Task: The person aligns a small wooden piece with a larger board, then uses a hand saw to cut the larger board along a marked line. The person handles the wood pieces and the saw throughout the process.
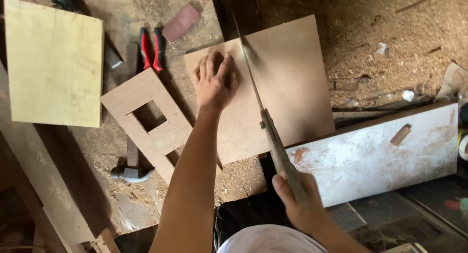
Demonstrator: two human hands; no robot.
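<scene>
The left hand (213, 82) lies flat with its fingers spread wide, palm pressed down on a brown plywood sheet (287, 92) near the sheet's upper left corner. The right hand (300, 202) is closed around the wooden handle of a hand saw (265, 121), thumb along the grip; the blade runs up and away from the hand across the sheet, just to the right of the left hand, and its far end is blurred.

The sheet rests on a sawdust-covered worktop (370, 43), its lower right edge overlapping a white, paint-stained board (375, 155) that carries a small wooden block (400, 134).

Left of the pressing hand, just beside the sheet, lies a plywood piece with rectangular cut-outs (151, 121). Under it a claw hammer (130, 171) shows, its head near the lower end. Red-handled pliers (151, 48) and a scrap of sandpaper (180, 22) lie above it, and a pale yellow board (53, 62) sits well apart at the far left.
</scene>
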